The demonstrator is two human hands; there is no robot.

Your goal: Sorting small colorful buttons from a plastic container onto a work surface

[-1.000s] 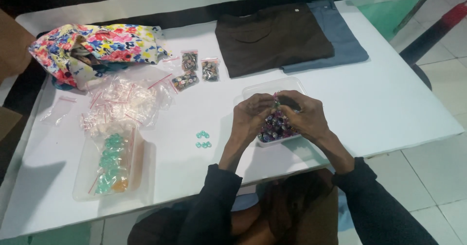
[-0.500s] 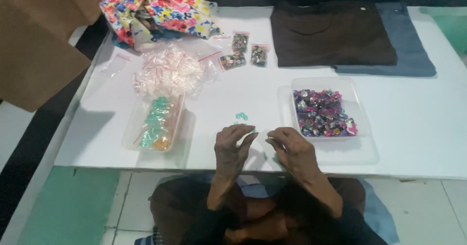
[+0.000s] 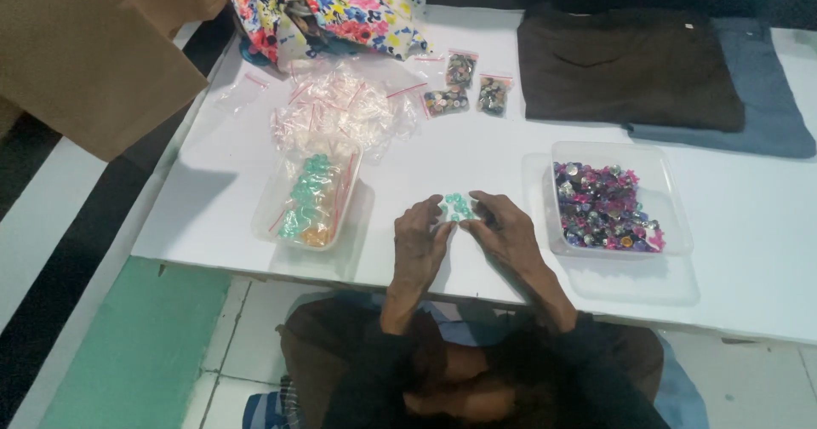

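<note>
Both hands, left hand (image 3: 421,240) and right hand (image 3: 505,231), gone from the clear tray of purple beads (image 3: 606,205) where they worked a second ago. Now resting on the white surface (image 3: 425,152), fingertips closed in around the small green beads (image 3: 458,207).

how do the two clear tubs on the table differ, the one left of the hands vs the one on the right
The left tub holds mostly green pieces inside small plastic bags, with some orange at its near end; the right tub holds loose purple, pink and silvery pieces. The left tub is narrower and set slightly askew; the right tub is wider and sits almost square to the table edge. Both are clear, lidless plastic on the white table.
</note>
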